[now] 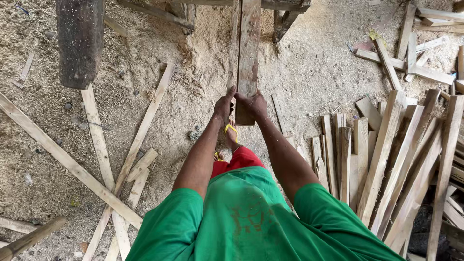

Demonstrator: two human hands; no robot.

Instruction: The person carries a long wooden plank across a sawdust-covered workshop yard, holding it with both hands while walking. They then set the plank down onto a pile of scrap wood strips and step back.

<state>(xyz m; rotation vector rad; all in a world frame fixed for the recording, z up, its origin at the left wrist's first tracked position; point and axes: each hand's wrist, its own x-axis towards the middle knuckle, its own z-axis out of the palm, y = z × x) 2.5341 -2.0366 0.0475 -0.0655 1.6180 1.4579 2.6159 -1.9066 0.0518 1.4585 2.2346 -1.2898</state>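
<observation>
A long brown wooden plank [249,53] runs away from me toward a wooden frame at the top of the view. My left hand [224,105] grips its near end on the left side, and my right hand [253,104] grips it on the right side. A thinner strip [235,43] lies tight along the plank's left edge. The plank's near end hangs above my foot in a yellow sandal [231,130]. I wear a green shirt and red shorts.
Sawdust covers the ground. A stack of wooden slats [401,159] leans at the right. Long thin offcuts [140,130] lie crossed at the left. A dark heavy post [79,41] stands at the upper left. More scraps [411,53] lie at the upper right.
</observation>
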